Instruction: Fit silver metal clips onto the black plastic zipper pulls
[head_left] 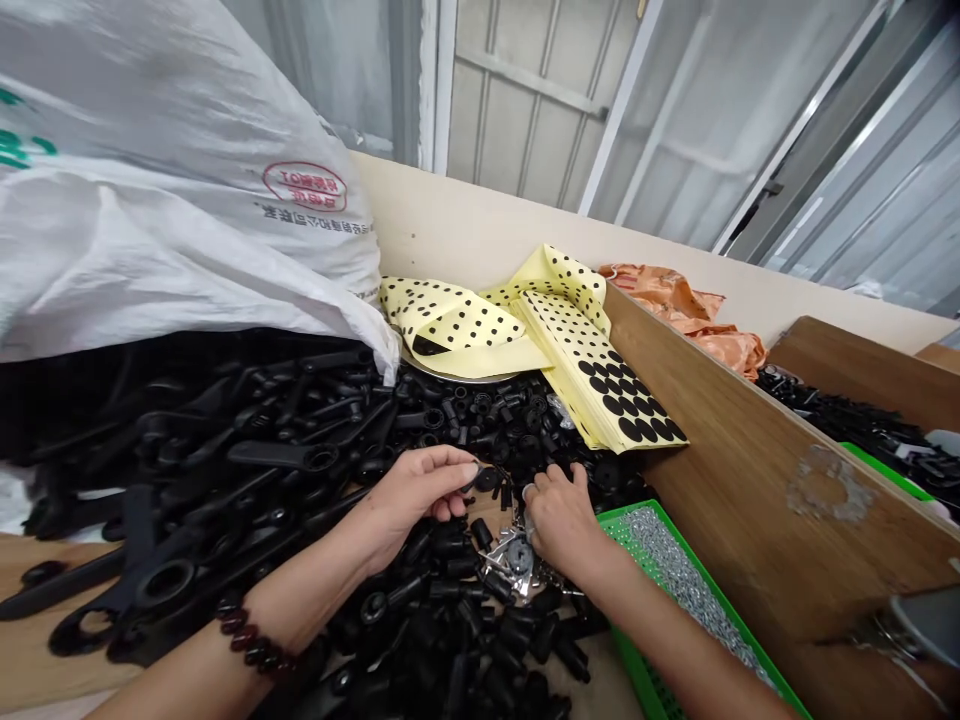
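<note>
My left hand (427, 485) is closed, thumb and forefinger pinching the edge of a small round black plastic part (487, 479). To its right, my right hand (562, 518) reaches down into the small parts with its fingers curled. Its fingertips are partly hidden, and I cannot make out what they hold. Just below and between the hands lie small silvery metal pieces (501, 562) and a grey toothed disc (519, 555). Around them spreads a heap of short black cylindrical parts (457, 590).
Long black handles (277, 456) pile up at left under a white sack (187, 200). Yellow sheets of black round stickers (592, 350) rest behind. A green basket (637, 660) of small metal pieces stands at right, beside a wooden partition (720, 440). Orange bags (690, 310) lie beyond.
</note>
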